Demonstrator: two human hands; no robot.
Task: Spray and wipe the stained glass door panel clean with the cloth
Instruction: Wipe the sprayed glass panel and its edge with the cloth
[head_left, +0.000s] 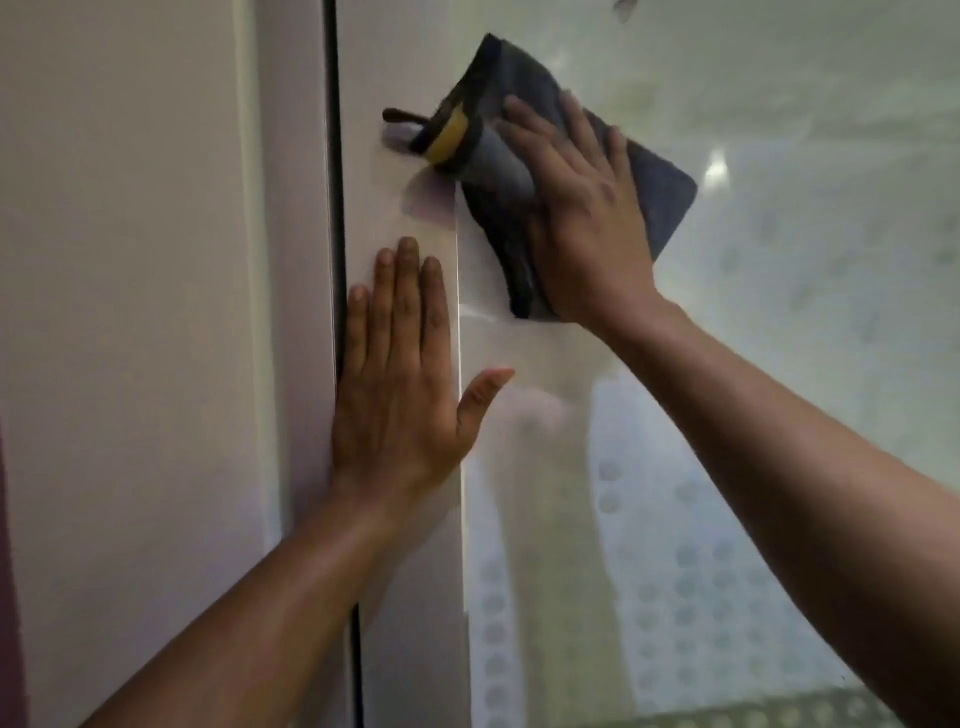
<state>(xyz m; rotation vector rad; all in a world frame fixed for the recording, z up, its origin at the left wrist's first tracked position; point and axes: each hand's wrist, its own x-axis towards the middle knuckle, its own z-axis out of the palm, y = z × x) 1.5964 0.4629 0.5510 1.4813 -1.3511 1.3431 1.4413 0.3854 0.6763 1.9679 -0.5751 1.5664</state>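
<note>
A dark grey cloth (660, 197) with a black hem, a yellow tag and a black loop lies flat against the glass door panel (779, 364). My right hand (582, 218) presses on the cloth with fingers spread, near the panel's left edge. My left hand (400, 379) rests flat and open on the white door frame (410, 597), fingers pointing up, thumb reaching onto the glass. No spray bottle is in view. The glass looks hazy and reflects my arms.
A dark vertical gap (336, 208) runs between the door frame and a pale wall (130, 364) on the left. Through the glass I see a light floor with rows of raised dots (691, 597). A small smudge (623, 8) sits at the top of the glass.
</note>
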